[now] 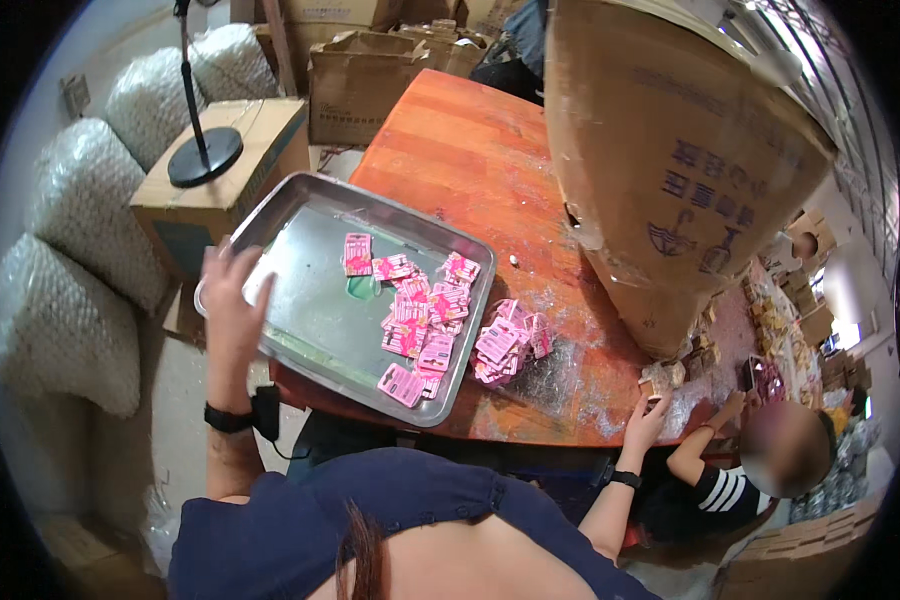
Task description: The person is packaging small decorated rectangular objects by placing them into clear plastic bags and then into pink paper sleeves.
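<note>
My left hand [232, 300] is raised at the left rim of a metal tray [315, 300], fingers spread and holding nothing. In the tray's right half lies a loose heap of small pink printed cards [410, 315]. One card [358, 254] lies apart, near a pale green patch [362, 287] on the tray floor. On the table just right of the tray is another pile of pink cards [505, 342]. At the table's front right, my right hand [646, 420] has its fingers closed around a small tan object [660, 381], whose kind I cannot make out.
A large cardboard box [680, 160] stands on the orange wooden table [460, 140]. Clear plastic film [540, 385] lies by the pile. Another person [720, 480] works at right. Left are a carton [220, 200] with a black stand [205, 158] and stuffed clear bags [65, 320].
</note>
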Demonstrator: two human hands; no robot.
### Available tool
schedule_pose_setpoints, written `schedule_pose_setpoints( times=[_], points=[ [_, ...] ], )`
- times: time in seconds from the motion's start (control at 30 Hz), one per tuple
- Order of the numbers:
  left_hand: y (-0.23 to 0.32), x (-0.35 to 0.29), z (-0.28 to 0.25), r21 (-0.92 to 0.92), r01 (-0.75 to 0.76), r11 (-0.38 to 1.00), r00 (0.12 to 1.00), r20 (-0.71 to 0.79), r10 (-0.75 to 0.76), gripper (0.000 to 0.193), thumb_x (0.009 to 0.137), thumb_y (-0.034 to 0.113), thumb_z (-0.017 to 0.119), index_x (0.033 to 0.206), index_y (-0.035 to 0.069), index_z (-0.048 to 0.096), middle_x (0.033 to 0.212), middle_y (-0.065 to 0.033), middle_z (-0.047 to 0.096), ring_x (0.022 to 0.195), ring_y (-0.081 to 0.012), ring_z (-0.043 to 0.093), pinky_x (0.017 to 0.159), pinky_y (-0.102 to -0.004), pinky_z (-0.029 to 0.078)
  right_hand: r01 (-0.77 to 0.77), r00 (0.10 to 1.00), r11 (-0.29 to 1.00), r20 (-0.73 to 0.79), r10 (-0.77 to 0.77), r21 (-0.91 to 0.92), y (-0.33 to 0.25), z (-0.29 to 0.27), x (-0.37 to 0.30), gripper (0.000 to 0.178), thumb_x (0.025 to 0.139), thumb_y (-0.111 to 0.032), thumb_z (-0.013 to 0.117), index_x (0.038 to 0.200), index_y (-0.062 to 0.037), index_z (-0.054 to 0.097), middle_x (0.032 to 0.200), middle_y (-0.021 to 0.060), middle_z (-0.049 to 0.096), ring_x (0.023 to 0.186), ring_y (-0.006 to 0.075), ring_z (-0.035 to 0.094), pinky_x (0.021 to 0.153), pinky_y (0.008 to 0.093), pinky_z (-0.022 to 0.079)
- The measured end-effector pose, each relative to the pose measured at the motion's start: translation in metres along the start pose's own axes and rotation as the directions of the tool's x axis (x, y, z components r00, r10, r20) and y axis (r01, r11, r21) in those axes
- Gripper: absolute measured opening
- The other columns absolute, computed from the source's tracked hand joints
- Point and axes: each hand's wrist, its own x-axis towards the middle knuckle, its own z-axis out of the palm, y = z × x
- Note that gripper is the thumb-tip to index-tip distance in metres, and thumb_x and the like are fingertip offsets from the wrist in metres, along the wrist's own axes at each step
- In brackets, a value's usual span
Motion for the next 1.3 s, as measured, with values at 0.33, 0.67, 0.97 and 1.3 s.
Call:
schedule_pose_setpoints(
  times=[0.33,0.67,0.97,1.3],
  points=[
    [-0.15,-0.031,0.037,-0.289,0.507,0.812,0.861,0.131,-0.491,0.059,0.093,0.033,0.062,0.14,0.001,0.046,0.135,-0.0199,0.054,0.126,-0.0336,0.05,0.106,-0.038,0.038,-0.026,0.999,0.999,-0.026,0.025,-0.025,-0.003,-0.001,0.001,0.062,0.1,-0.036,0.05,0.152,-0.0102,0.029,0.139,0.029,0.05,0.121,0.0463,0.053,0.098,0.0491,0.043],
    [-0.136,-0.045,0.029,-0.683,0.506,0.526,0.855,0.316,-0.411,0.055,0.079,0.005,0.049,0.134,0.001,0.045,0.116,-0.0065,0.055,0.094,-0.0133,0.053,0.078,-0.0251,0.045,-0.127,0.991,0.991,0.044,0.128,-0.029,-0.014,-0.007,-0.002,0.061,0.101,-0.039,0.047,0.152,-0.0094,0.03,0.142,0.0259,0.049,0.122,0.0448,0.053,0.098,0.0478,0.044],
    [-0.127,-0.046,0.012,-0.333,0.367,0.869,0.924,0.241,-0.298,0.054,0.087,0.016,0.059,0.137,0.001,0.045,0.134,-0.0201,0.051,0.124,-0.0308,0.05,0.106,-0.0398,0.038,-0.161,0.983,0.986,0.077,0.165,-0.048,-0.014,-0.004,-0.001,0.061,0.101,-0.038,0.047,0.153,-0.0125,0.028,0.14,0.0263,0.051,0.119,0.0455,0.054,0.096,0.0481,0.045],
    [-0.053,-0.003,-0.011,-0.185,0.16,0.97,0.947,0.306,-0.098,0.057,0.09,0.033,0.066,0.139,0.009,0.05,0.155,-0.0215,0.031,0.142,-0.0382,0.03,0.115,-0.0479,0.026,-0.229,0.967,0.97,0.099,0.237,-0.082,-0.01,-0.005,-0.003,0.062,0.1,-0.038,0.049,0.151,-0.0082,0.032,0.13,0.0276,0.058,0.113,0.0463,0.057,0.093,0.0486,0.046]
  ],
)
